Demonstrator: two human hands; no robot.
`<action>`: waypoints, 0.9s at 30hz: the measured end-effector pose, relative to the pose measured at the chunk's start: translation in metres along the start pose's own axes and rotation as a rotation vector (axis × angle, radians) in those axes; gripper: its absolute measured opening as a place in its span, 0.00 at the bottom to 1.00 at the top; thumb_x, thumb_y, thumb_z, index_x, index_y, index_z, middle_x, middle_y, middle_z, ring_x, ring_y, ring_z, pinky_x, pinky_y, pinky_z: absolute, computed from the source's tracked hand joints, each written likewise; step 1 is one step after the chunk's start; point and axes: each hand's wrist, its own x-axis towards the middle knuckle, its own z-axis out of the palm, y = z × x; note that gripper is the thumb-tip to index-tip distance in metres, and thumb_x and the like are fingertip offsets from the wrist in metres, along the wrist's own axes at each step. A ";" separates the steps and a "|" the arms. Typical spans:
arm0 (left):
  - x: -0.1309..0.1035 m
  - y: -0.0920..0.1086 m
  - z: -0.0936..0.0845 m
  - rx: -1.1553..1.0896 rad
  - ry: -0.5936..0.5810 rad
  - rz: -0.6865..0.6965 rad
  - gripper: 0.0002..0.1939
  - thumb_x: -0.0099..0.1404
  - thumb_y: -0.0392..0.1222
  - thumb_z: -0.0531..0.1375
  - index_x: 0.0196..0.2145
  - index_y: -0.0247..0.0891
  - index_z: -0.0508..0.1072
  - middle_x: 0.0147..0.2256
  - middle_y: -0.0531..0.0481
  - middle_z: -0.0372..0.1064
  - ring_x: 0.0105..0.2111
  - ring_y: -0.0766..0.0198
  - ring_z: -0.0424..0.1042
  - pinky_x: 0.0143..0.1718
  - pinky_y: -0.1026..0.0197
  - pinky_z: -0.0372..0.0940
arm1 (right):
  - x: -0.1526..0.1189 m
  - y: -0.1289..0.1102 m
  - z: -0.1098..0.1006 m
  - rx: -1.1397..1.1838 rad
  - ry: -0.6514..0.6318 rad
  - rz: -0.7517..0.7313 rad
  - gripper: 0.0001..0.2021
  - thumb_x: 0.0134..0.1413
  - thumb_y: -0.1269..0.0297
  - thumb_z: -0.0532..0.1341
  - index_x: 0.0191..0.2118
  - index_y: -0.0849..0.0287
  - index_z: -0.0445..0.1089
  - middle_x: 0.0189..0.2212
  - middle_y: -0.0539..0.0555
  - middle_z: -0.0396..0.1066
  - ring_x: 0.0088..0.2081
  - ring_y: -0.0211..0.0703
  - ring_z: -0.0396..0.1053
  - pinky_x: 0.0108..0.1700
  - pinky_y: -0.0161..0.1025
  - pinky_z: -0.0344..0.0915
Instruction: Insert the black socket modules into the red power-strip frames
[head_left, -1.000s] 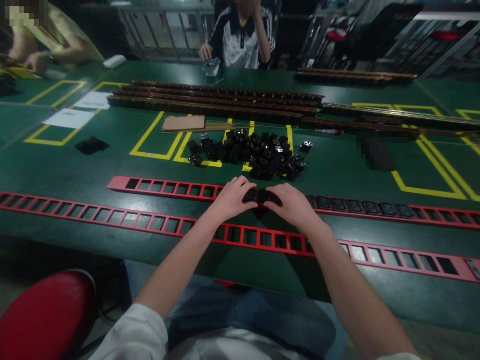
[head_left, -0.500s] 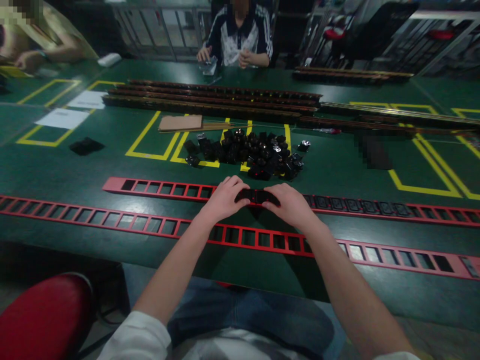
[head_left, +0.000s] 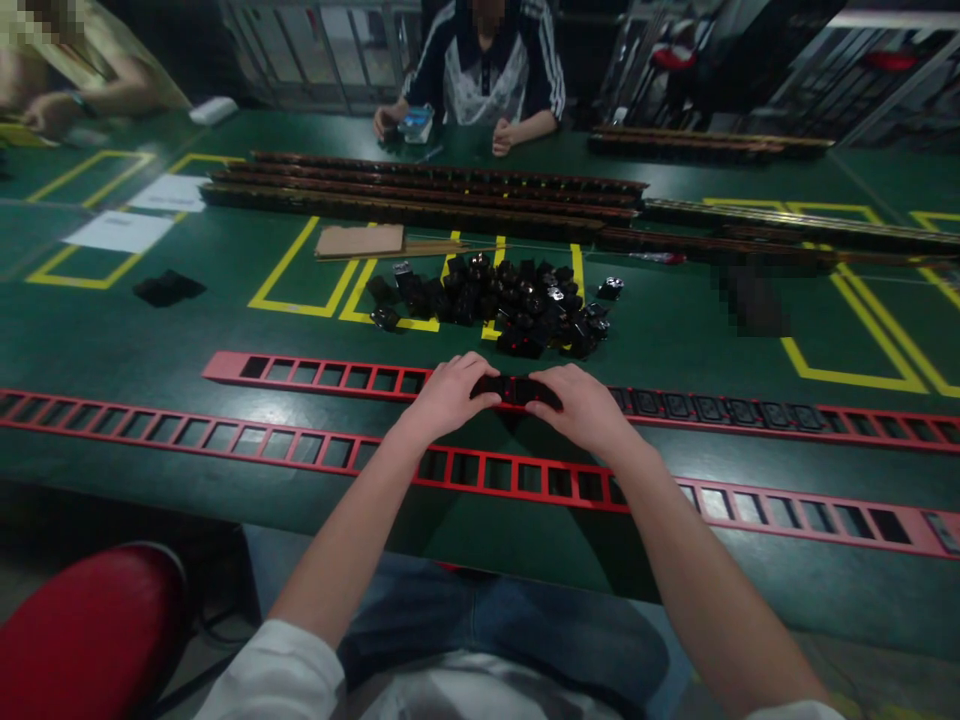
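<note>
A long red ladder-like frame [head_left: 225, 366] lies across the table before me. My left hand [head_left: 454, 393] is closed over it, thumb on the near side and fingers on the far side. My right hand [head_left: 576, 405] grips the same frame a short way to the right. Between the hands, black square parts [head_left: 523, 390] sit in the frame's openings, partly hidden by my fingers. More black square parts [head_left: 709, 408] fill a run of openings right of my right hand. Openings at the left show bare table. A heap of loose black parts [head_left: 495, 297] lies just beyond.
A second red frame [head_left: 916, 527] runs nearer me, under my forearms. Long dark strips [head_left: 420, 195] lie stacked farther back, with a cardboard piece [head_left: 360, 241] before them. A person [head_left: 487, 75] sits opposite; another [head_left: 97, 75] is at far left. A red stool [head_left: 90, 630] stands lower left.
My hands keep practically the same hold on the frame. Across the table, the person's hands have moved apart, one now at a clear and blue item.
</note>
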 end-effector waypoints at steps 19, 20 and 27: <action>0.006 0.005 -0.004 0.026 0.002 -0.027 0.13 0.64 0.46 0.68 0.44 0.42 0.74 0.46 0.48 0.71 0.47 0.52 0.72 0.48 0.48 0.68 | 0.001 0.002 0.002 -0.001 0.013 -0.009 0.16 0.63 0.59 0.63 0.53 0.58 0.73 0.47 0.60 0.77 0.48 0.56 0.71 0.49 0.53 0.70; 0.005 0.005 -0.004 0.024 0.005 -0.028 0.13 0.64 0.45 0.67 0.44 0.42 0.74 0.46 0.48 0.71 0.48 0.52 0.72 0.49 0.48 0.68 | 0.001 0.002 0.002 -0.004 0.013 -0.006 0.16 0.63 0.59 0.63 0.53 0.58 0.73 0.47 0.60 0.77 0.48 0.56 0.71 0.49 0.53 0.70; 0.005 0.011 -0.002 0.080 -0.015 -0.044 0.16 0.65 0.48 0.67 0.48 0.40 0.73 0.48 0.45 0.70 0.49 0.47 0.71 0.48 0.44 0.68 | 0.001 0.002 0.002 -0.011 0.014 -0.005 0.16 0.63 0.58 0.62 0.54 0.58 0.73 0.48 0.60 0.76 0.49 0.57 0.71 0.50 0.53 0.70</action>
